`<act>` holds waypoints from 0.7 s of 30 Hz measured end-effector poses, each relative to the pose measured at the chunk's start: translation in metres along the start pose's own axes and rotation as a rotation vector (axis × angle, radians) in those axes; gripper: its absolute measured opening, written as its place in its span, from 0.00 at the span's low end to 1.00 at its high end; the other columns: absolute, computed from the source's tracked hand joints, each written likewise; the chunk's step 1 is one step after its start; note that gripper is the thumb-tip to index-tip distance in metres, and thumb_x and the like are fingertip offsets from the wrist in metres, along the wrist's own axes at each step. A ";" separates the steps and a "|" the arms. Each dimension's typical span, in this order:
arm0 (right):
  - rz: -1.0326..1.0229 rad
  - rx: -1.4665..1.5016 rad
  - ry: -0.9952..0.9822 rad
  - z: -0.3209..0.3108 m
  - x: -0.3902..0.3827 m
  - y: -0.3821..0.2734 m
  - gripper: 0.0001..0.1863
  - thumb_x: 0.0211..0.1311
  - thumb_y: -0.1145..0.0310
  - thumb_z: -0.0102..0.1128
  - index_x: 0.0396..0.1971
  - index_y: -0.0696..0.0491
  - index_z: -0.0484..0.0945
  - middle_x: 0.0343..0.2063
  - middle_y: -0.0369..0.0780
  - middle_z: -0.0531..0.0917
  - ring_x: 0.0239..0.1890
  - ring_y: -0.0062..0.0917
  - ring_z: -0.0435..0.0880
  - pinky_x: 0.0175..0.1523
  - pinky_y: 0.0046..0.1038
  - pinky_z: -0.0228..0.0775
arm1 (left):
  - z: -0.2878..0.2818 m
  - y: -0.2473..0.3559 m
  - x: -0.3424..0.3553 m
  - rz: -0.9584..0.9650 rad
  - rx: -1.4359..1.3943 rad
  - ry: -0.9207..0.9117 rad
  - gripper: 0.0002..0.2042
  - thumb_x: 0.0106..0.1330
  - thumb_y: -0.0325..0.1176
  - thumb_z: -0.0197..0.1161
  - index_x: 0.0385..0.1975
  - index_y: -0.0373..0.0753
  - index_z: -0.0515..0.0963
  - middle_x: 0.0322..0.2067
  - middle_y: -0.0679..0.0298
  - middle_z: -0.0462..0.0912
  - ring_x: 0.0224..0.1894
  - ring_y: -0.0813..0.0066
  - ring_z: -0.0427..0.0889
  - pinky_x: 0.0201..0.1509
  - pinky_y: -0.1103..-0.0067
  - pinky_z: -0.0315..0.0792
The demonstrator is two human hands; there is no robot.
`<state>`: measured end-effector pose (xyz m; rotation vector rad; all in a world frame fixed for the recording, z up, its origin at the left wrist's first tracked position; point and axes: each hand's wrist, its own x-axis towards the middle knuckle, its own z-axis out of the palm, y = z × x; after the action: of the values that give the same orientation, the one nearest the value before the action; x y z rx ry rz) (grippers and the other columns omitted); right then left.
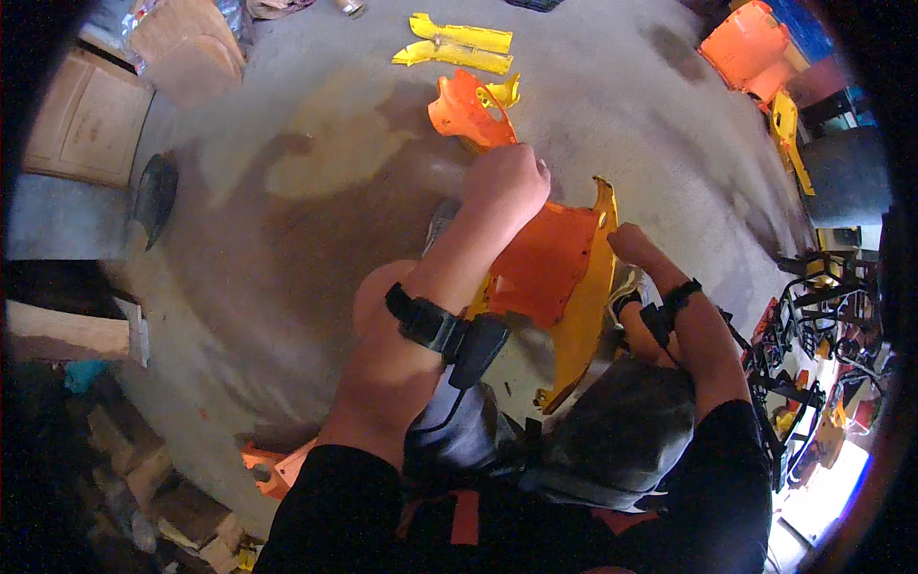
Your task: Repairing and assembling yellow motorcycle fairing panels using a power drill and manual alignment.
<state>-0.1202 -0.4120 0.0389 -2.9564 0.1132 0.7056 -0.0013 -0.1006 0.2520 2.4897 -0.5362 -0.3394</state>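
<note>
An orange plastic panel (543,263) with yellow side pieces stands tilted between my legs. Its right-hand yellow side piece (595,297) is long, with a hole near the far end. My left hand (507,187) is closed at the panel's far left corner, its fingertips hidden under the fist. At the right, my right hand (636,246) is closed against the outer edge of the yellow side piece; its fingers are partly hidden. Just beyond my left hand lies a curved orange plastic part (469,110) with a large opening, beside a small yellow piece (504,90).
Farther off on the concrete floor lie long yellow plastic strips (464,43). More orange parts (746,43) stand at the far right, above dark metal frames (813,344). Wooden cabinets (86,120) and cardboard pieces (182,478) line the left. Another orange part (273,469) rests by my left elbow.
</note>
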 end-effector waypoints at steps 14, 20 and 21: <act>-0.254 -0.518 0.070 -0.091 -0.047 -0.026 0.08 0.50 0.70 0.53 0.20 0.57 0.77 0.22 0.48 0.80 0.29 0.40 0.82 0.34 0.39 0.75 | -0.013 -0.014 -0.014 -0.042 0.012 -0.030 0.15 0.62 0.40 0.51 0.32 0.34 0.78 0.32 0.49 0.81 0.37 0.52 0.81 0.43 0.62 0.73; -0.068 -0.465 0.221 -0.157 -0.045 -0.016 0.10 0.55 0.68 0.50 0.27 0.58 0.78 0.28 0.48 0.81 0.31 0.40 0.83 0.36 0.39 0.77 | -0.016 -0.002 -0.011 0.012 -0.058 0.048 0.15 0.61 0.41 0.52 0.32 0.35 0.78 0.30 0.47 0.81 0.35 0.49 0.80 0.42 0.60 0.73; -0.021 -0.422 0.250 -0.162 -0.043 -0.012 0.10 0.56 0.68 0.49 0.28 0.58 0.77 0.28 0.48 0.81 0.31 0.41 0.83 0.36 0.40 0.76 | -0.014 0.001 -0.009 0.022 -0.063 0.034 0.14 0.61 0.40 0.53 0.31 0.35 0.78 0.30 0.49 0.81 0.35 0.51 0.81 0.41 0.62 0.74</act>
<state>-0.0856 -0.4166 0.2029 -3.4333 -0.0562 0.3909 -0.0048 -0.0902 0.2648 2.4228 -0.5301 -0.2998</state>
